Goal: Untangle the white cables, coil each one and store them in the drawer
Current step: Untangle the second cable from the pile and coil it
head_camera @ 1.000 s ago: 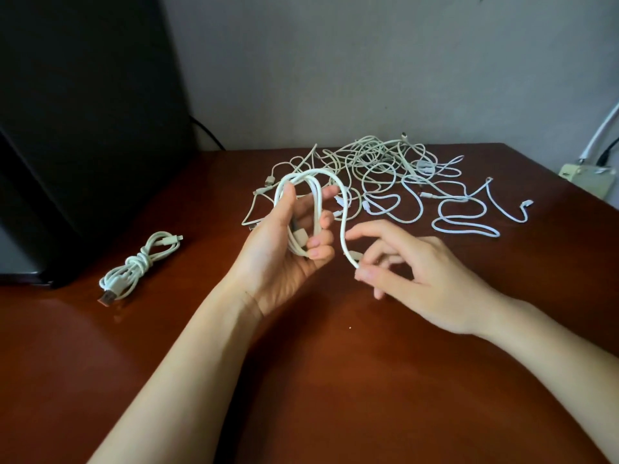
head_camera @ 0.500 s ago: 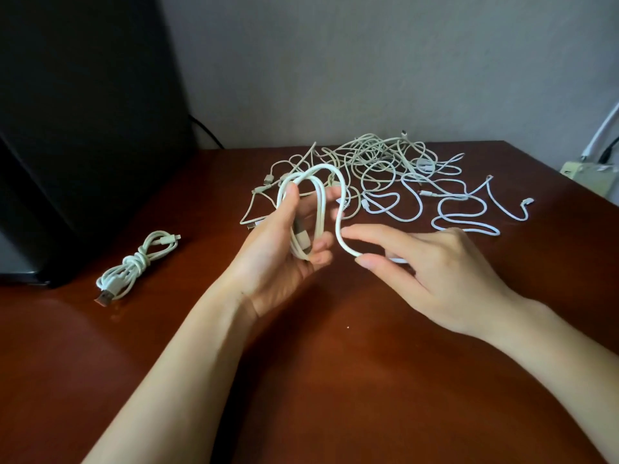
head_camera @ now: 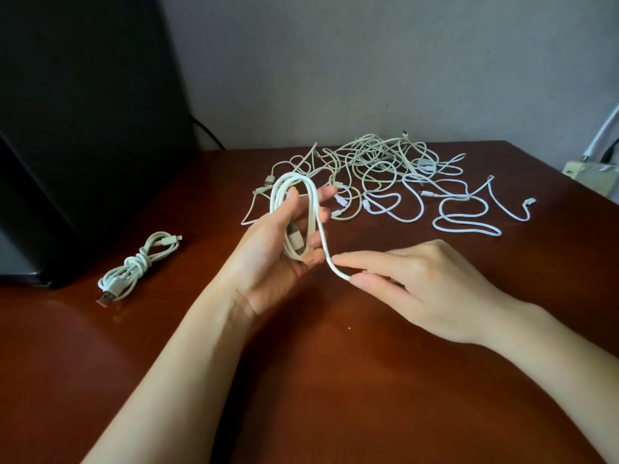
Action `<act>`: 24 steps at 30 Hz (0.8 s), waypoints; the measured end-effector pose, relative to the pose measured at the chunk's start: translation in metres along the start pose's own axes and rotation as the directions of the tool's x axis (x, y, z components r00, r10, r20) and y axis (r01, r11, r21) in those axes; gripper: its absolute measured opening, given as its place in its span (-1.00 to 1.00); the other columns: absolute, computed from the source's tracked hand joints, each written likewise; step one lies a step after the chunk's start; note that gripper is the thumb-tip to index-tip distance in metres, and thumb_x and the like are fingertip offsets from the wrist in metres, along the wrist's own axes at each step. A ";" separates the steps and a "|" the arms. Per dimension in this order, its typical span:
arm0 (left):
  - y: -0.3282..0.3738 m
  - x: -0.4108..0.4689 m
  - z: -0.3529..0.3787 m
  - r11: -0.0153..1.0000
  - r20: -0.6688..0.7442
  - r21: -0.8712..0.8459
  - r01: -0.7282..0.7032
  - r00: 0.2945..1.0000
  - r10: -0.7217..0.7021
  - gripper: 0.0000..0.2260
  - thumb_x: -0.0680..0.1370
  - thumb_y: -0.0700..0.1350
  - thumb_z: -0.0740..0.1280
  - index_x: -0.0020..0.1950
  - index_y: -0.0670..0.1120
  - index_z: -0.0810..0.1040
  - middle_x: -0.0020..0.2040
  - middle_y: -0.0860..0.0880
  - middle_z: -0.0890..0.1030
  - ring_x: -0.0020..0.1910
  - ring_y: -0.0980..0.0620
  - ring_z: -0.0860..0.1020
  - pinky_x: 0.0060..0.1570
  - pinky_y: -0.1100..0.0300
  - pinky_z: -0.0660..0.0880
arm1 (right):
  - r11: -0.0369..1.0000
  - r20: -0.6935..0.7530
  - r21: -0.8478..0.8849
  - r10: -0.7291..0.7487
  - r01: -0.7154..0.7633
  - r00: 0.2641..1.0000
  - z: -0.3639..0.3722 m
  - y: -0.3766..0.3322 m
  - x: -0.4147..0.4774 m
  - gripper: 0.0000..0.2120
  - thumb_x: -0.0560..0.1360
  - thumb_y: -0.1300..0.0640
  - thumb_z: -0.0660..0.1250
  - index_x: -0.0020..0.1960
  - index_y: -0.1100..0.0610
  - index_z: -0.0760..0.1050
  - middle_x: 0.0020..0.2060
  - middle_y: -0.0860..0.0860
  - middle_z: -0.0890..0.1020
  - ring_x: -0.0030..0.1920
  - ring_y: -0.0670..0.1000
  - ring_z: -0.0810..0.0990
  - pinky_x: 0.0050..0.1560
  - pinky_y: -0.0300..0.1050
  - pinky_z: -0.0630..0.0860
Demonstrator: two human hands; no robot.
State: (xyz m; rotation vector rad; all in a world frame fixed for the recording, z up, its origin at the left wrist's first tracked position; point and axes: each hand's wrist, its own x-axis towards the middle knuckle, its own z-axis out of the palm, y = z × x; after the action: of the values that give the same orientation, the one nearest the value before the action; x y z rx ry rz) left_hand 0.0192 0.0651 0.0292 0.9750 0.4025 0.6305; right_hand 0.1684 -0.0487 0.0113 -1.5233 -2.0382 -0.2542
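Observation:
My left hand [head_camera: 278, 249] is raised palm-up over the brown table and holds a white cable [head_camera: 313, 209] looped in long ovals round its fingers, thumb pressing the loops. The cable's free tail runs down and right to my right hand [head_camera: 425, 289], which pinches it between thumb and forefinger just above the table. Behind the hands a tangle of white cables [head_camera: 385, 175] sprawls across the table's far middle. A finished, knotted cable bundle [head_camera: 134, 266] lies at the left. No drawer shows in this view.
A large black box [head_camera: 83, 128] stands on the table's left side, close to the coiled bundle. At the far right edge sits a beige power strip [head_camera: 589, 174] with cords rising from it. The wooden table [head_camera: 335, 380] ends at a grey wall.
My right hand has drawn the cable's tail to the right and down, away from the left hand. The left hand keeps its loops and has barely shifted.

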 end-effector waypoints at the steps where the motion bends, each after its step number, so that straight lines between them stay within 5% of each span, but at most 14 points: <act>1: 0.000 0.000 -0.001 1.000 0.005 0.021 0.013 1.000 -0.013 -0.66 0.65 -0.02 0.07 0.11 -0.14 0.58 -0.31 0.01 0.43 -0.41 0.14 0.27 -0.45 0.30 0.19 | 0.999 0.006 0.049 0.014 -0.015 1.000 -0.001 0.000 0.000 -0.65 0.56 -0.08 0.14 0.17 0.00 0.61 -0.41 -0.18 0.51 -0.37 -0.12 0.45 -0.32 -0.30 0.35; 5: -0.002 0.000 0.000 0.992 0.062 0.073 0.101 0.992 -0.105 -0.73 0.56 -0.05 0.17 0.05 -0.14 0.59 -0.35 0.03 0.37 -0.43 0.15 0.23 -0.50 0.34 0.16 | 0.973 -0.092 0.222 0.082 -0.060 0.992 -0.007 0.003 0.001 -0.63 0.59 -0.07 0.11 0.09 0.06 0.63 -0.31 -0.34 0.49 -0.24 -0.33 0.50 -0.16 -0.40 0.41; 11: -0.009 0.000 0.003 0.965 0.193 0.137 0.224 0.949 -0.248 -0.74 0.50 -0.09 0.21 0.00 -0.18 0.63 -0.37 -0.01 0.37 -0.45 0.13 0.24 -0.57 0.36 0.17 | 0.908 -0.260 0.386 0.275 -0.162 0.926 -0.013 0.004 0.007 -0.74 0.57 0.00 0.11 0.00 0.01 0.56 -0.35 -0.04 0.56 -0.36 -0.08 0.52 -0.33 -0.26 0.44; 17: -0.019 -0.004 0.011 0.926 0.349 0.273 0.259 0.871 -0.347 -0.78 0.56 -0.10 0.21 -0.05 -0.15 0.63 -0.35 -0.04 0.39 -0.42 0.11 0.23 -0.55 0.36 0.17 | 0.840 -0.140 0.488 0.343 -0.237 0.929 -0.007 0.000 0.008 -0.74 0.50 -0.13 0.15 0.10 -0.08 0.47 -0.30 -0.19 0.54 -0.39 -0.12 0.53 -0.33 -0.37 0.39; 20: -0.022 -0.006 0.015 0.904 0.398 0.317 0.287 0.825 -0.402 -0.85 0.56 -0.12 0.22 0.04 -0.19 0.46 -0.33 -0.06 0.42 -0.41 0.11 0.28 -0.54 0.37 0.25 | 0.872 -0.086 0.426 0.306 -0.243 0.948 -0.004 -0.003 0.006 -0.68 0.49 -0.16 0.17 0.13 -0.02 0.48 -0.28 -0.12 0.57 -0.34 -0.08 0.54 -0.28 -0.32 0.42; 24: -0.021 -0.010 0.018 0.884 0.488 0.347 0.313 0.745 -0.455 -0.93 0.55 -0.21 0.18 0.02 -0.14 0.40 -0.32 -0.05 0.43 -0.38 0.13 0.30 -0.51 0.39 0.28 | 0.906 -0.109 0.379 0.246 -0.188 0.963 -0.005 -0.006 0.006 -0.72 0.50 -0.12 0.21 -0.04 0.06 0.56 -0.32 -0.17 0.58 -0.29 -0.16 0.54 -0.24 -0.41 0.37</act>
State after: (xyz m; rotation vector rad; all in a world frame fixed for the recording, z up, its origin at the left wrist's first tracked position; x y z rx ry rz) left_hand 0.0286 0.0381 0.0203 1.2157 0.1455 -0.1102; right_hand 0.1633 -0.0483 0.0199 -1.4285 -1.6635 0.0917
